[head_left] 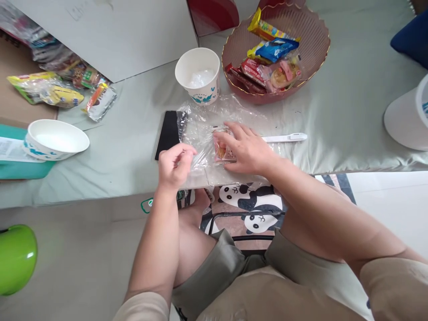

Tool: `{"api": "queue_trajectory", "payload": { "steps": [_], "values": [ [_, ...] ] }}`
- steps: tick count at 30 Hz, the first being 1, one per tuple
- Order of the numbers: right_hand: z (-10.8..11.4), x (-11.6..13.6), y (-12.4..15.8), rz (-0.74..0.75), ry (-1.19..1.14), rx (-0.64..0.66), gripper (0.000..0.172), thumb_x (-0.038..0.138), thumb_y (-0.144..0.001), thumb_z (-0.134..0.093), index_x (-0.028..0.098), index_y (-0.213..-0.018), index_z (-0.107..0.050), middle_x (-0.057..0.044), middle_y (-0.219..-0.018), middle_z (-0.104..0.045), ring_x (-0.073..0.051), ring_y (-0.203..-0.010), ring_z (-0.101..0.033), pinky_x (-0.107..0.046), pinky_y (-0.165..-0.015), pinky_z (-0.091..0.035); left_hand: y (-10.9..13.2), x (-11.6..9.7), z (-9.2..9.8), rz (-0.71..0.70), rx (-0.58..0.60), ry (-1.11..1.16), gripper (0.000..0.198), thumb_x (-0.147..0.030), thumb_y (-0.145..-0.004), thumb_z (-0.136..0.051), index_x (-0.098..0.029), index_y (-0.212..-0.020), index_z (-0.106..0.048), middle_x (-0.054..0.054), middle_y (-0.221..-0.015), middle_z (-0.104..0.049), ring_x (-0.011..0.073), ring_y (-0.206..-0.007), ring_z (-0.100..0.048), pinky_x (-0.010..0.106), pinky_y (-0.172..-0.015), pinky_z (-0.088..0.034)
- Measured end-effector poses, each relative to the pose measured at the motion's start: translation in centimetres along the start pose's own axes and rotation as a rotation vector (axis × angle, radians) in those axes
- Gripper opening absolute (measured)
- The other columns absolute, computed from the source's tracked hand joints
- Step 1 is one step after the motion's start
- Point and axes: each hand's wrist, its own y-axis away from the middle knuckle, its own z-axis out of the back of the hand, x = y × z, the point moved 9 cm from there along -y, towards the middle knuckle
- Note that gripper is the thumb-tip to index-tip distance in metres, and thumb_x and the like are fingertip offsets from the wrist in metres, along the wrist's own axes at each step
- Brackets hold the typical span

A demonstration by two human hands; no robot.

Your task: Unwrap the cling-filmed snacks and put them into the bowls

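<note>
A clear plastic bag (214,122) lies flat near the front edge of the table (133,147), which has a pale green cloth. My left hand (174,166) pinches the bag's near left edge, fingers closed on the film. My right hand (245,149) rests on a small pink snack packet (223,154) that lies inside or on the bag, with its fingers curled over the packet. A black phone (168,133) sits partly under the bag's left side.
A pink bowl (309,62) holds several wrapped snacks. A white paper cup (198,76) stands behind the bag, another (55,139) lies at the left. A white pen (287,137) lies right of my hand. Loose snack packets (60,89) lie far left. A green object (15,258) is on the floor.
</note>
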Motion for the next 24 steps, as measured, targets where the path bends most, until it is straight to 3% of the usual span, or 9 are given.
{"api": "queue_trajectory", "payload": {
  "steps": [2,4,8,10,13,15,17,24],
  "values": [
    [-0.1,-0.2,-0.2,-0.005,-0.008,-0.015,0.080,0.026,-0.077,-0.072,0.018,-0.154,-0.048,-0.026,-0.163,-0.040,-0.048,-0.145,-0.043,-0.065,-0.110,-0.042,0.3,-0.1,0.2,0.027,0.089,0.065,0.031,-0.042,-0.092,-0.051,-0.022,-0.074,-0.066,-0.007,-0.041,-0.038,0.0110,-0.036,-0.035,0.028,-0.042,-0.028],
    [-0.1,-0.4,-0.4,0.011,-0.033,-0.029,0.077,0.030,-0.080,-0.069,0.016,-0.152,-0.049,-0.026,-0.159,-0.045,-0.048,-0.141,-0.047,-0.065,-0.109,-0.043,0.5,-0.6,0.4,0.027,0.133,-0.009,0.028,-0.040,-0.088,-0.057,-0.021,-0.068,-0.065,-0.007,-0.041,-0.037,0.0095,-0.038,-0.032,0.027,-0.043,-0.025],
    [0.3,-1.1,-0.8,0.077,-0.148,-0.086,0.074,0.034,-0.079,-0.069,0.016,-0.149,-0.052,-0.023,-0.146,-0.055,-0.042,-0.132,-0.055,-0.060,-0.110,-0.045,0.2,-2.4,1.3,-0.043,0.012,-0.170,0.021,-0.037,-0.086,-0.060,-0.021,-0.075,-0.068,-0.006,-0.049,-0.050,0.0111,-0.048,-0.047,0.027,-0.056,-0.043],
    [0.7,-1.6,-1.0,0.113,-0.221,-0.124,0.072,0.039,-0.079,-0.069,0.017,-0.146,-0.053,-0.021,-0.138,-0.060,-0.039,-0.127,-0.058,-0.058,-0.110,-0.046,-0.1,-3.5,0.4,-0.114,0.023,-0.206,0.018,-0.035,-0.087,-0.060,-0.021,-0.083,-0.070,-0.002,-0.064,-0.064,0.0147,-0.063,-0.061,0.030,-0.071,-0.053],
    [1.5,-2.2,-1.0,0.141,-0.303,-0.177,0.070,0.049,-0.082,-0.070,0.019,-0.143,-0.056,-0.018,-0.131,-0.064,-0.037,-0.123,-0.059,-0.056,-0.109,-0.047,-0.4,-4.1,-2.2,-0.176,0.168,-0.244,0.021,-0.030,-0.088,-0.064,-0.019,-0.103,-0.073,0.008,-0.109,-0.076,0.0224,-0.104,-0.071,0.038,-0.098,-0.057],
    [2.1,-2.5,-0.9,0.144,-0.348,-0.200,0.071,0.055,-0.082,-0.073,0.021,-0.142,-0.057,-0.017,-0.133,-0.064,-0.036,-0.125,-0.059,-0.056,-0.110,-0.047,-0.3,-3.4,-3.9,-0.146,0.287,-0.287,0.035,-0.029,-0.086,-0.071,-0.017,-0.120,-0.070,0.012,-0.135,-0.070,0.0275,-0.129,-0.065,0.043,-0.113,-0.052],
    [2.5,-2.8,-0.6,0.146,-0.386,-0.204,0.071,0.059,-0.082,-0.074,0.023,-0.141,-0.057,-0.016,-0.136,-0.064,-0.036,-0.127,-0.058,-0.056,-0.111,-0.046,-0.1,-2.5,-4.8,-0.102,0.368,-0.344,0.052,-0.026,-0.083,-0.077,-0.016,-0.133,-0.065,0.014,-0.149,-0.062,0.0308,-0.142,-0.056,0.047,-0.121,-0.046],
    [3.6,-3.8,0.6,0.129,-0.407,-0.230,0.078,0.072,-0.080,-0.072,0.023,-0.139,-0.058,-0.015,-0.137,-0.065,-0.036,-0.128,-0.060,-0.056,-0.111,-0.047,0.9,-2.1,-4.7,-0.077,0.471,-0.409,0.058,-0.020,-0.084,-0.075,-0.022,-0.139,-0.061,0.012,-0.162,-0.051,0.0334,-0.154,-0.044,0.054,-0.128,-0.039]
  ]
}}
